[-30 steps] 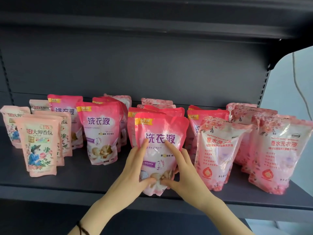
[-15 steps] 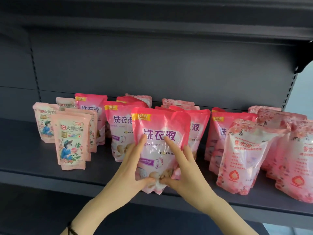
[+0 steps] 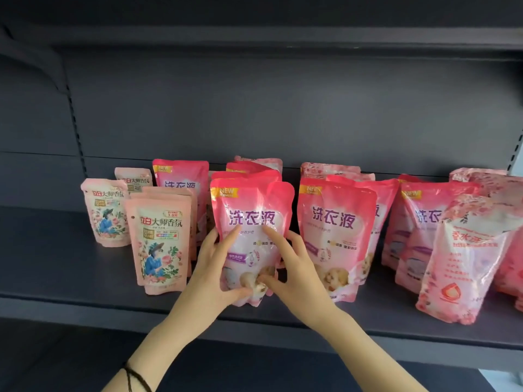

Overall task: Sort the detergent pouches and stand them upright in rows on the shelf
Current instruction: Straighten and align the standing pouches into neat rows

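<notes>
Between your two hands stands a bright pink glossy plastic pouch [image 3: 252, 210], upright and facing you, near the front edge of the dark grey metal shelf [image 3: 56, 264]. Whether its base touches the shelf board cannot be told. Large purple characters across its front read 洗衣液, and a yellow tag at its top left corner reads NEW.

Your left hand [image 3: 218, 267] grips its left edge. The fingers [image 3: 230, 239] are spread, the forefinger lying up the front just under the purple writing and the thumb pressed on the lower front. Your right hand [image 3: 297, 264] mirrors it on the right edge, with the forefinger up toward the last character. Its thumb pinches the lower front close beside your left thumb.

Just right of your right fingers stands a second bright pink pouch [image 3: 334, 230] with the same 洗衣液 and NEW. Past it is a third pink pouch [image 3: 424, 222], its writing half covered by a pale floral pouch [image 3: 467, 264] marked 香水洗 in red.

Just left of your left fingers stands a peach-pink pouch [image 3: 160, 241] reading 大师香氛, with a tag 3.8元 and a figure in blue among roses. A matching peach pouch [image 3: 106, 213] stands further left. Thin black bands [image 3: 135, 377] circle your left wrist.
</notes>
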Motion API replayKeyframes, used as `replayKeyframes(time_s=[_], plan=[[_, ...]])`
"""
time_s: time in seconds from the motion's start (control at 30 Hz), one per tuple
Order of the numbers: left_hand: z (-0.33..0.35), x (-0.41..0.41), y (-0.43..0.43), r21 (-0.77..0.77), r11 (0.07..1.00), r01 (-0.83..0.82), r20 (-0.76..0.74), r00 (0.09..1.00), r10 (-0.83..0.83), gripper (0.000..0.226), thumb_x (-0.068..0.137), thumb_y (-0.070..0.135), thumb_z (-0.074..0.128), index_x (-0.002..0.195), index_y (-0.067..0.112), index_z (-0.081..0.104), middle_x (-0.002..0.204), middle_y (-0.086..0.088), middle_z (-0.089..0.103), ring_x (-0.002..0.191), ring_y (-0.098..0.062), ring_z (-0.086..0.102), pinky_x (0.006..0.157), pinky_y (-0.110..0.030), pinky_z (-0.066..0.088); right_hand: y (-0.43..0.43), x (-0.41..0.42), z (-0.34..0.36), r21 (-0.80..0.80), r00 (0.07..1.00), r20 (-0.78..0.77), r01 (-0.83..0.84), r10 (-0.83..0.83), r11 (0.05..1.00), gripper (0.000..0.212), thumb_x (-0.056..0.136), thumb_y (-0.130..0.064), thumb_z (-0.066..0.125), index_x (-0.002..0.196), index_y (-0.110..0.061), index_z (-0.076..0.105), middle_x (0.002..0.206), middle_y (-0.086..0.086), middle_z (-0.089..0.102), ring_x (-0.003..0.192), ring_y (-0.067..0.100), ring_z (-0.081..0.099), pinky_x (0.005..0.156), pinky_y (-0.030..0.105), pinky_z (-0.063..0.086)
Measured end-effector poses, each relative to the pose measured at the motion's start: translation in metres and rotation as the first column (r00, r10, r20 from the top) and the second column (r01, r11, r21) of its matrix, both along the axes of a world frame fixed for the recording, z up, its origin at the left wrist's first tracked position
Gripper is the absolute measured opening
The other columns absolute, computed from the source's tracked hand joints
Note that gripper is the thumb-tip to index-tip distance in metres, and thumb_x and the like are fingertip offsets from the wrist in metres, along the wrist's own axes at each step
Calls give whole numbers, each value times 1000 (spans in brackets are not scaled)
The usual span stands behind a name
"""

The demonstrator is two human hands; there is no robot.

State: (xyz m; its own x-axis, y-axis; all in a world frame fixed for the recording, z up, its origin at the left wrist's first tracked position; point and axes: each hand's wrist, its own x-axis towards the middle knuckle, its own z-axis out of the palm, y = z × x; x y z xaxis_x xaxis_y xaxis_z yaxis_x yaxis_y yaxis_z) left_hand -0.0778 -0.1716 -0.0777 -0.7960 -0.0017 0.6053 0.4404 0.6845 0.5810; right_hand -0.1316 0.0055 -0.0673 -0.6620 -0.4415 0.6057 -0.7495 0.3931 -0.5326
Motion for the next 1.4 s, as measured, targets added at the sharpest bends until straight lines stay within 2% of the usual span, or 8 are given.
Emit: replayKeyframes(time_s=[0.1,0.47,0.57,0.7,0.83,0.97,1.13,1.4], plan=[[-11,1,-9,-228,969,-101,-37,995,95,97,69,42,79,130,69,9,142,31,3,123,23,14,89,2,27,3,1,-11,50,1000,-10,10,-9,999,88,76,-21,77,137,-53,23,134,-13,28,106,2,49,90,17,50],[-2,-6,-7,-355,902,-246,-2,965,262,87,78,38,74,143,39,16,147,10,13,126,-2,33,88,-11,40,-8,-4,-3,259,989,-75,140,-125,956,78,81,-21,72,136,-45,21,127,-5,31,91,9,55,73,21,54],[30,14,-3,-568,758,-319,5,920,391,74,87,51,56,143,43,8,142,14,30,116,-3,49,68,-16,48,14,10,30,466,974,-167,213,-151,859,49,91,-35,57,135,-37,35,115,-9,44,78,10,51,57,26,47],[112,21,-4,-761,481,-435,-262,885,386,41,89,60,40,126,42,37,113,18,57,93,-5,61,49,-20,36,46,16,120,613,971,-238,172,-27,771,22,90,-40,56,108,-31,64,94,-13,67,81,7,63,72,28,53],[209,-5,3,-829,538,-156,-97,986,135,30,86,59,45,113,47,48,100,21,58,89,-1,55,67,-28,43,67,10,216,713,985,-169,104,26,694,16,87,-36,63,102,-34,67,87,-15,69,74,0,64,70,16,50],[251,-60,30,-950,306,-58,-71,997,-32,24,87,56,48,106,42,52,98,19,56,94,-5,54,75,-32,49,76,-22,255,849,955,-297,257,16,462,20,86,-35,64,106,-32,65,84,-16,66,72,-5,57,66,18,46],[257,-134,56,-976,216,-41,-58,996,-73,28,88,55,50,112,42,53,101,16,58,94,-9,57,77,-35,51,92,-73,263,895,909,-414,396,51,205,27,87,-38,61,114,-33,60,80,-20,55,75,5,50,72,28,46],[242,-231,78,-978,210,-1,9,999,46,42,91,51,52,129,33,51,115,9,60,101,-15,59,79,-35,51,114,-177,253,889,887,-457,454,59,66,37,88,-47,57,120,-28,60,104,-9,64,101,19,59,81,30,48]])
